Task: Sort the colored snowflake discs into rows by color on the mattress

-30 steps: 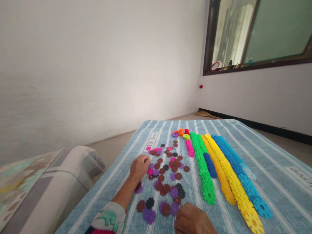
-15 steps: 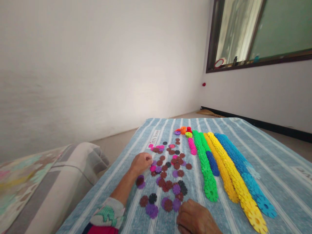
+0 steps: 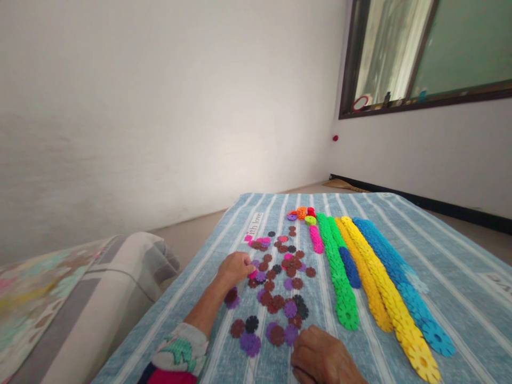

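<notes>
Head view: left hand point(image 3: 234, 268) touches pink disc point(image 3: 252, 274), right hand point(image 3: 324, 358) rests curled

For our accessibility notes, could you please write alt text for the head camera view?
A person's left hand touches scattered brown, purple and pink toy discs on a striped blue blanket, while the right hand rests at the bottom edge. To the right lie long rows of green, yellow and blue discs.

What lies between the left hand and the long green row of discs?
In the head view, loose discs, brown, purple, pink and black, lie scattered on the striped cloth between them.
</notes>
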Available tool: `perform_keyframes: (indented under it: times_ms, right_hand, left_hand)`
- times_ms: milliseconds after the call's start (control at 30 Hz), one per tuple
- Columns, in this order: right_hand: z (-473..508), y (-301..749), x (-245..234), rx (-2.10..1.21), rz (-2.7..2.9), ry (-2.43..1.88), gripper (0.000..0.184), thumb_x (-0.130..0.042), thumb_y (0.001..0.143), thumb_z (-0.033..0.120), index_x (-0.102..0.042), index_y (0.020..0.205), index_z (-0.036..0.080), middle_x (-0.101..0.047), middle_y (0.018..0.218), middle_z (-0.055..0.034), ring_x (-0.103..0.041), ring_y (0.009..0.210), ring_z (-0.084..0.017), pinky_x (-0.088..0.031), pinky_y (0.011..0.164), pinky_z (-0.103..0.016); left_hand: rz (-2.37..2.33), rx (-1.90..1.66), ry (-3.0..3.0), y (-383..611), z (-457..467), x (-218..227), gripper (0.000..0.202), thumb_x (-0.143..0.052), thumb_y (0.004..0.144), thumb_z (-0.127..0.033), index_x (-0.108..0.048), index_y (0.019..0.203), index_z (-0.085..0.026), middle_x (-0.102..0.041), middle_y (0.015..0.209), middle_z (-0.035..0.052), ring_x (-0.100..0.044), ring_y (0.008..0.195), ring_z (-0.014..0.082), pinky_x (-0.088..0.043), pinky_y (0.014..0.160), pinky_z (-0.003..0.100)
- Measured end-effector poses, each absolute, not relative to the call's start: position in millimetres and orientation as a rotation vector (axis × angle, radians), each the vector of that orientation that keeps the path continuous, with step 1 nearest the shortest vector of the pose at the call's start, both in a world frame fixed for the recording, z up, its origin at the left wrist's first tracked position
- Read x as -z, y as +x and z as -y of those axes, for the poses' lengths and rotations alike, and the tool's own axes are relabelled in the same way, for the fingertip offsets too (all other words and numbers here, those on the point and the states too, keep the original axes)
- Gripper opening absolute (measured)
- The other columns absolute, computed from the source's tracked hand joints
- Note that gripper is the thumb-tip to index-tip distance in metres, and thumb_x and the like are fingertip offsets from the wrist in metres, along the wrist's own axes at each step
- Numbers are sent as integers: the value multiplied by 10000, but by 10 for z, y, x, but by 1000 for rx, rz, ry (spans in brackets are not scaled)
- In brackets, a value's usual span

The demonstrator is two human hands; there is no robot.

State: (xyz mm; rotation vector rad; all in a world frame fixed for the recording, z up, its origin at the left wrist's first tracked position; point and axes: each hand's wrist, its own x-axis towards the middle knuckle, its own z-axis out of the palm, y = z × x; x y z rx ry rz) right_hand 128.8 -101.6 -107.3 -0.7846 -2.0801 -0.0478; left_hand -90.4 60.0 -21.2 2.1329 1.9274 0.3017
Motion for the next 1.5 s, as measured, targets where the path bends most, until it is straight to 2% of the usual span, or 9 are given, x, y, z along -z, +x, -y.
perform_keyframes:
  times_ms: [233, 500, 767, 867, 1000, 1133, 1300, 1500]
  right_hand:
    - [1021, 1258, 1196, -18, 2031, -798, 263, -383, 884, 158, -427, 628, 198, -514, 638, 11, -472, 598, -133, -284, 532, -278]
    - [1026, 1271, 1184, -42, 2034, -774, 252, -377, 876, 152, -422, 634, 202, -525, 654, 10, -465, 615, -136, -285, 540, -280]
    - [1022, 1278, 1213, -29, 2064, -795, 204, -424, 837, 154, -433, 641, 208, -529, 656, 8, -484, 619, -140, -309, 548, -279]
    - [1017, 1274, 1227, -14, 2055, -808, 209, -428, 843, 157, -428, 640, 206, -532, 654, 14, -485, 608, -136, -304, 545, -273]
    - [1003, 1269, 1256, 5, 2074, -827, 217, -470, 847, 182, -431, 634, 205, -536, 653, 15, -496, 609, -134, -309, 546, -268]
    - [1005, 1272, 1261, -21, 2090, -839, 223, -481, 854, 201, -440, 634, 202, -542, 660, 15, -503, 618, -133, -323, 551, -267]
    - [1026, 1314, 1150, -12, 2122, -824, 215, -446, 856, 172, -442, 643, 204, -540, 666, 13, -501, 623, -132, -328, 546, -269]
    - [1012, 1346, 1082, 28, 2213, -808, 182, -520, 833, 165, -467, 662, 204, -551, 678, 24, -521, 631, -121, -344, 540, -244]
  left_hand:
    - [-1991, -305, 2171, -876, -566, 218, 184, -557, 759, -315, -676, 683, -197, -644, 654, 0, -561, 647, 136, -317, 572, 229]
    - [-1722, -306, 2110, -994, -637, 264, 197, -654, 628, -352, -632, 659, -159, -595, 595, -24, -511, 577, 129, -309, 534, 230]
    - [-1628, -327, 2066, -978, -608, 245, 185, -619, 610, -341, -585, 585, -160, -561, 537, -28, -482, 549, 122, -311, 527, 229]
    - [-1575, -330, 2042, -998, -609, 244, 200, -603, 616, -355, -602, 616, -156, -576, 550, -23, -500, 556, 128, -328, 534, 233]
    - [-1474, -321, 1935, -1037, -616, 264, 230, -644, 553, -313, -622, 717, -154, -626, 597, -25, -560, 594, 143, -358, 546, 229]
    - [-1449, -328, 1902, -1061, -639, 304, 206, -630, 530, -260, -611, 706, -153, -631, 595, -21, -581, 604, 150, -368, 544, 228]
    - [-1459, -389, 1924, -1071, -665, 338, 198, -642, 498, -238, -572, 663, -155, -614, 581, -27, -571, 604, 149, -371, 539, 227]
    - [-1433, -417, 1900, -1077, -665, 336, 209, -647, 485, -235, -532, 641, -157, -573, 544, -37, -524, 559, 129, -350, 521, 226]
